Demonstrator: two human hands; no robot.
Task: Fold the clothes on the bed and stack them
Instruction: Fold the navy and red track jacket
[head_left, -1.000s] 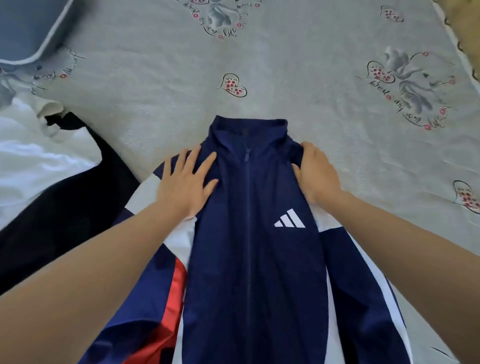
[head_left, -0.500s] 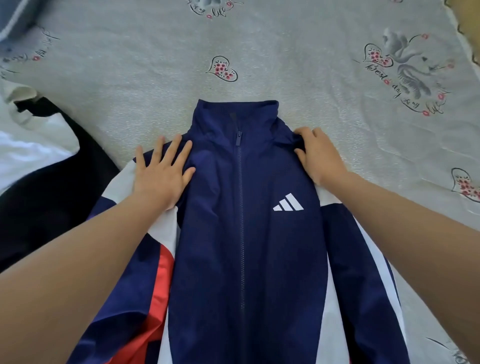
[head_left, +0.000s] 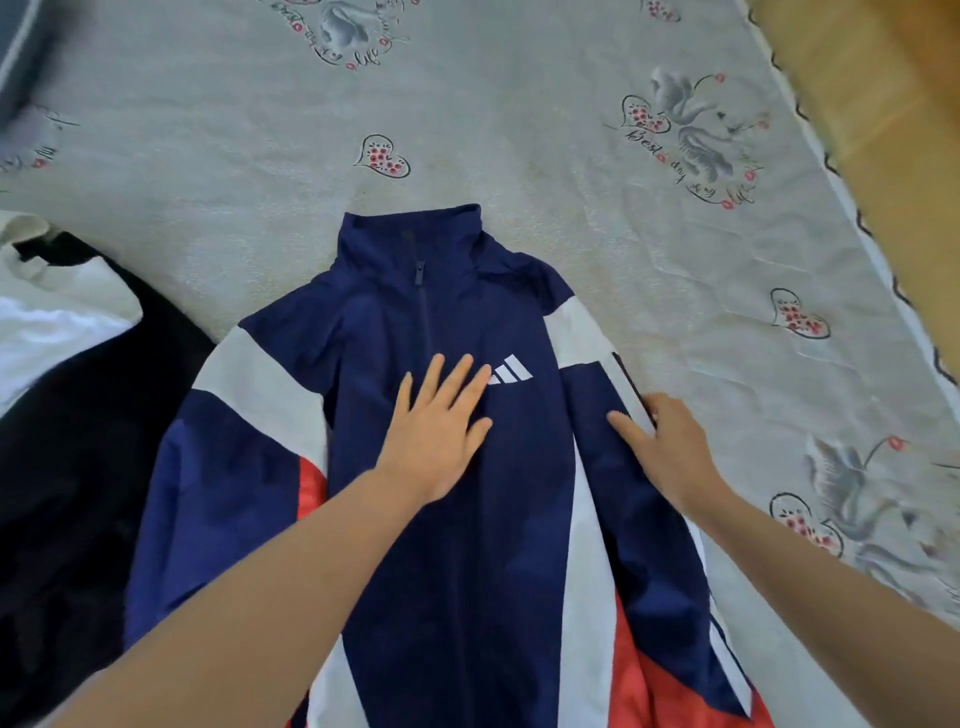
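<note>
Two bare forearms come in from the bottom edge, one on each side, each ending in a bare grip. The left grip and right grip wear no gloves, rings, watch or bands. No sleeve shows on either arm up to the frame's edge, so whatever is worn above stays out of sight. The nails are short and unpainted as far as the blur allows.

Single view, head-worn, wide-angle. Looks forward and steeply down from above the near edge of the bed, close over the jacket spread there. Both forearms enter from the bottom of the frame. The bed's right edge runs diagonally at upper right. No second view.
</note>
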